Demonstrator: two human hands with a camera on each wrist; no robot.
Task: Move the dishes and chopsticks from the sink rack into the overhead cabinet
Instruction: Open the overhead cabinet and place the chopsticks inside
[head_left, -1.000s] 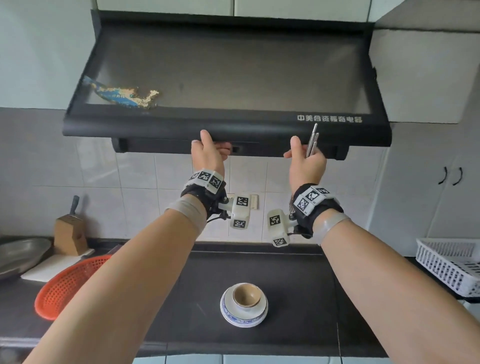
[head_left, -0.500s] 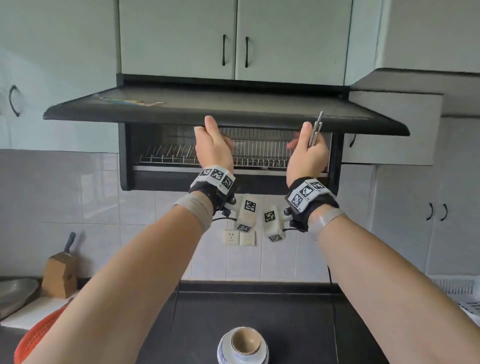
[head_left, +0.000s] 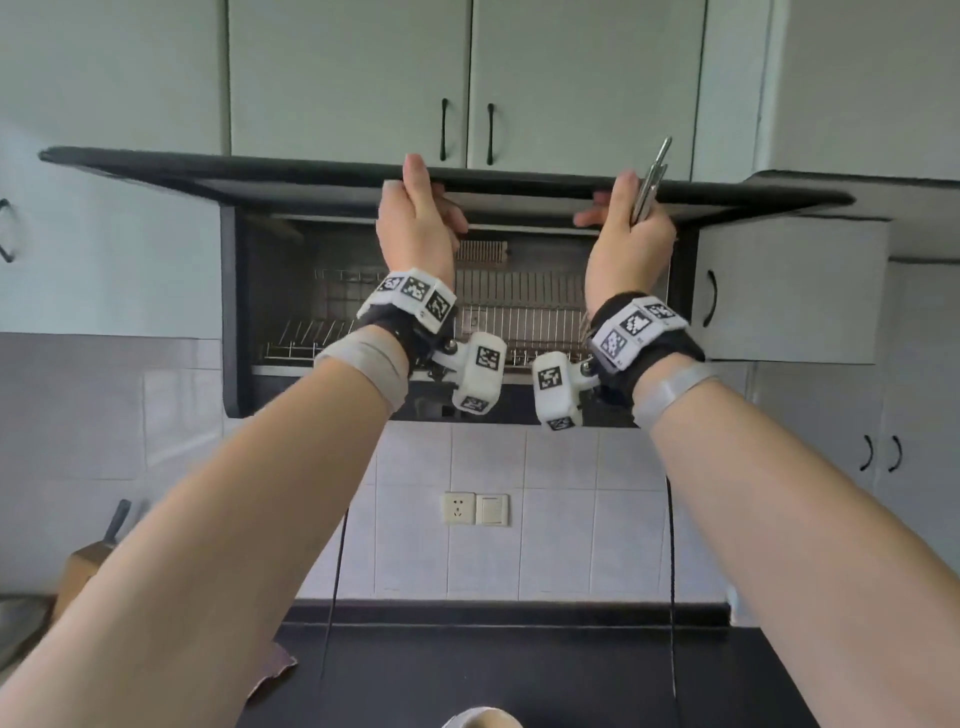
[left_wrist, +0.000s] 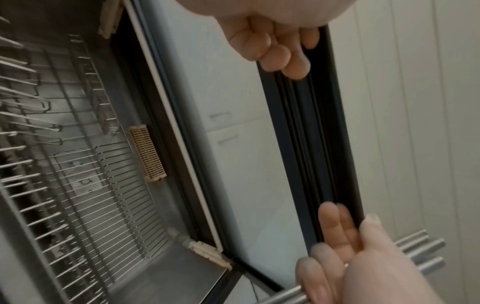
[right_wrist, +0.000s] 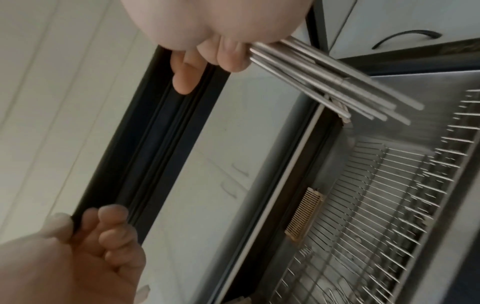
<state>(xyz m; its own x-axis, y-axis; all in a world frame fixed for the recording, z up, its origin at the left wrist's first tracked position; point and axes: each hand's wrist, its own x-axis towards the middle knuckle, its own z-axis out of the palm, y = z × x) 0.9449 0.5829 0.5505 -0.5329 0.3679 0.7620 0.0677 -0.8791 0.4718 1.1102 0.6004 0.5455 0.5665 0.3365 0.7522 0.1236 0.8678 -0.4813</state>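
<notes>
Now push the door up at twelve o'clock with both hands: left hand fingers hooked on its edge, right hand squeezing the chopsticks tight.

Bundle of metal chopsticks pointing up, cabinet open, wire rack bare inside

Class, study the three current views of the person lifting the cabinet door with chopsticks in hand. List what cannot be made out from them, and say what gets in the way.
- Chopsticks count: head view, right hand covers most; right wrist view, they overlap.
- Dish at the bottom: head view, cut off by the frame edge.
- Rack middle: head view, hidden by the wrists and left hand.
- Sink rack: in no view.
</notes>
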